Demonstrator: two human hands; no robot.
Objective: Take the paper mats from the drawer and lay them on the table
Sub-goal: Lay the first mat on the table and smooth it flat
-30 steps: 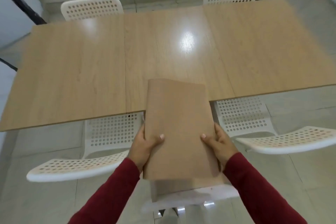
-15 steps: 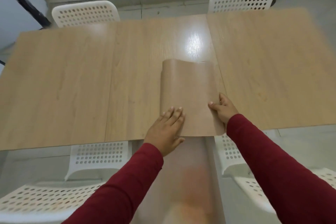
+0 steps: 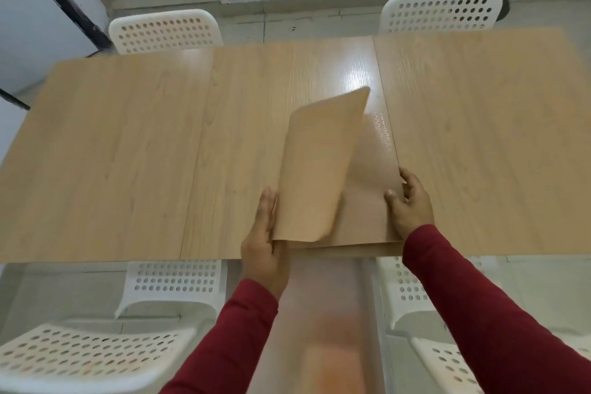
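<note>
Tan paper mats [image 3: 367, 201] stacked on table [image 3: 128, 153], top mat [image 3: 319, 169] curled upward

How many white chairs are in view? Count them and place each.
4: far-left chair and far-right chair beyond the table; near-left chair and near-right chair at its near edge. Others may be hidden.

Mats [image 3: 367, 201] on table's [image 3: 128, 153] near edge

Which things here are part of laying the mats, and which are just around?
In the job: top mat, lifted by left hand; mat stack, held by right hand; table.

Just around: four white chairs, e.g..
</note>
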